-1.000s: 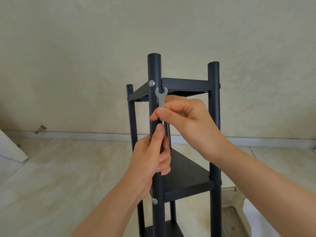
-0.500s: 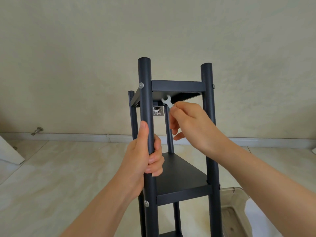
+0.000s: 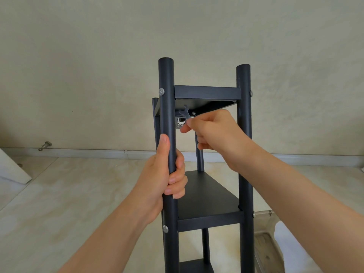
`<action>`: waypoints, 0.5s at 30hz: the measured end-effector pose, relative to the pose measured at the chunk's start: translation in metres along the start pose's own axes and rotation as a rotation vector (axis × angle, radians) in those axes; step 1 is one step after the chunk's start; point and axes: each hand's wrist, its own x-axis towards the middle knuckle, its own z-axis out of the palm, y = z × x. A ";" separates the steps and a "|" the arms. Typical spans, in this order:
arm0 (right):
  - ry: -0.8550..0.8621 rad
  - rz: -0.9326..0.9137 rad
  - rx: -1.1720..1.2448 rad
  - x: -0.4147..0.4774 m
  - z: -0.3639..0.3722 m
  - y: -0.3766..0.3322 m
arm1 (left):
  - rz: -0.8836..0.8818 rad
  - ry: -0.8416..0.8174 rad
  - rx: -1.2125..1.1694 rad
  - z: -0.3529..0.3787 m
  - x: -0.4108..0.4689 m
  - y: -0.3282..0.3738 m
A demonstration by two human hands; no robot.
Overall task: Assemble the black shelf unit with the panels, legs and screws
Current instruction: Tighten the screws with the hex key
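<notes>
The black shelf unit stands upright in front of me, with round legs and flat panels joined by silver screws. My left hand is wrapped around the near left leg, below the top panel. My right hand holds a small silver wrench under the top panel. The wrench head sits right at a metal corner bracket behind the left leg. The middle panel lies below my hands.
A clear plastic container sits on the floor at the lower right, beside the unit. A white board leans at the far left. A metal door stop sticks out by the baseboard. The floor is pale tile.
My right hand brought the wrench from the front of the left leg in under the top panel to the corner bracket. My left hand slid a little lower on the leg.
</notes>
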 end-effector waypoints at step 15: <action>-0.050 -0.027 0.017 0.003 0.007 -0.005 | -0.023 -0.035 0.006 0.000 0.001 0.001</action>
